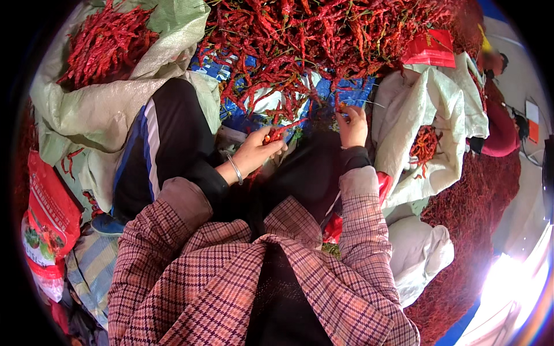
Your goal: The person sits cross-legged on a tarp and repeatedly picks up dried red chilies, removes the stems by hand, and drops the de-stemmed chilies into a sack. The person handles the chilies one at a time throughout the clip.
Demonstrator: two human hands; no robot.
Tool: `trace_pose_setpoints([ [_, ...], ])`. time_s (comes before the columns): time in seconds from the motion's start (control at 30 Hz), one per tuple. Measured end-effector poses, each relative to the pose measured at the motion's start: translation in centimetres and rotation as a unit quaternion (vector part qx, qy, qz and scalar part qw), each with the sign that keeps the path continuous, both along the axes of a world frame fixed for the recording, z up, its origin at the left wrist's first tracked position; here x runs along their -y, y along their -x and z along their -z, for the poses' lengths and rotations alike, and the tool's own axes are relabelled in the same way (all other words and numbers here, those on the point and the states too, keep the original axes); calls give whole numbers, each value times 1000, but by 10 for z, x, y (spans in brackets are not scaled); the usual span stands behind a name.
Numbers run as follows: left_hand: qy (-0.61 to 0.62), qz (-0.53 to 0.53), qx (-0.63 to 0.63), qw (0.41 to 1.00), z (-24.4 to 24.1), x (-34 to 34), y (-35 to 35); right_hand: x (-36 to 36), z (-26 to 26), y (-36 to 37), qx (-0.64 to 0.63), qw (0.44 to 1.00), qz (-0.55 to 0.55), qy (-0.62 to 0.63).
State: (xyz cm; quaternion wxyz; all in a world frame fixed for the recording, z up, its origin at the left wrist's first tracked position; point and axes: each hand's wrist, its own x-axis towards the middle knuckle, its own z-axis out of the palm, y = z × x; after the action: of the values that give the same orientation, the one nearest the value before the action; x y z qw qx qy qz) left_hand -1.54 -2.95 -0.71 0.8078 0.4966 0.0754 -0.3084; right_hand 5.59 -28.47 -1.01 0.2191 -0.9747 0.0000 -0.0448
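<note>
Several dried red chili peppers [288, 127] are gripped in my left hand [256, 151], their tips pointing right across my lap. A metal bangle circles that wrist. To its right, my right hand [354, 126] is raised above a blue woven sheet [361, 91], thumb and fingertips pinched on a small orange-red chili pepper [343, 105]. Most of that pepper is hidden or blurred. Just beyond both hands spreads a large heap of red chili peppers [320, 32], with stems and loose pods along its near edge.
At left, an open white woven sack [108, 108] holds many red peppers [110, 45]. Another woven sack [446, 104], on the right, contains fewer peppers [426, 145]. A red printed bag [54, 207] lies far left. More chilies [471, 233] cover the floor at right; a person [497, 116] is beyond.
</note>
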Motion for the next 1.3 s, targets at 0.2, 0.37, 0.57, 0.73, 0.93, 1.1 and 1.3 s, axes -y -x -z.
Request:
trace_pose_setpoints([
  [0.2,-2,-5,16,1000,0,-3,-1,-54,-18,44,-120,966,16,-228],
  [0.37,-27,-19,51,998,-4,-4,2,-95,-21,86,-169,934,-52,-309],
  [0.57,13,-19,15,1000,4,-7,3,-105,-35,97,-254,836,-16,-486],
  [0.73,10,-147,-154,977,19,-17,-3,-124,-84,105,-272,769,-85,-572],
  [0.93,89,-13,-53,995,-11,-17,-9,-111,-70,90,-226,878,-11,-422],
  [1.1,27,52,52,997,-15,-10,-4,-103,-50,97,-134,972,-76,-178],
  [1.3,-217,39,282,934,-3,-11,-1,-110,-53,99,-135,969,-108,-178],
])
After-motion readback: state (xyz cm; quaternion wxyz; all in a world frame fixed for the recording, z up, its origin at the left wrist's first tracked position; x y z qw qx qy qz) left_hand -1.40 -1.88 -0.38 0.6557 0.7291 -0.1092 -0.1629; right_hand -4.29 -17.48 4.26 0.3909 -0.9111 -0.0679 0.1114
